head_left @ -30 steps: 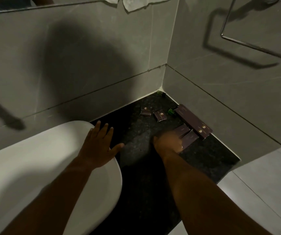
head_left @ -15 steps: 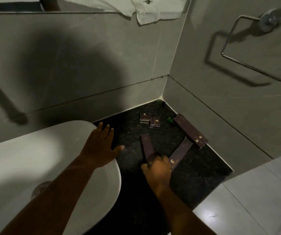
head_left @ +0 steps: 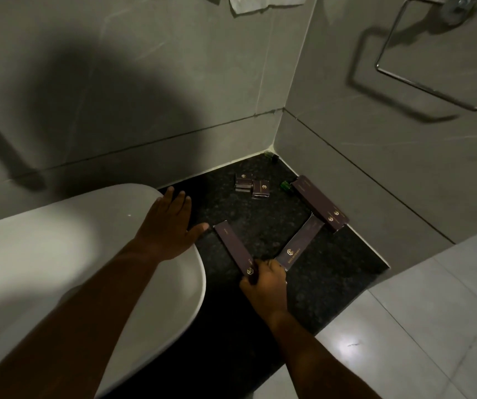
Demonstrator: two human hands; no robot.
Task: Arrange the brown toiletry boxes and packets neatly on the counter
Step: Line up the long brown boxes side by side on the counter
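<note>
Boxes lie on the dark counter (head_left: 260,226) in the corner by the gray walls. One long box (head_left: 233,249) is in the right hand (head_left: 266,286). The fingers are closed on its near end, and its far end points up toward the left hand (head_left: 171,223), stopping just beside that thumb. I cannot tell if the box is lifted or lies flat on the counter.

A second long box (head_left: 299,244) lies just right of the right hand, and its near end is touching or almost touching the knuckles. It slants up and to the right. Its far end meets a third long box (head_left: 319,203), which lies along the right wall. The two boxes near the hand spread apart like a V.

Two small packets (head_left: 251,185) sit side by side near the back of the counter, well away from both hands. A small green thing (head_left: 286,186) sits just beside the far end of the third box. Another green thing (head_left: 270,154) is deep in the corner.

The left hand is flat and open, holding nothing. Its palm rests on the rim of the white sink (head_left: 87,254), with the fingers spread and the thumb out toward the counter. The right arm reaches in from the bottom, with the wrist bent down to the counter.
</note>
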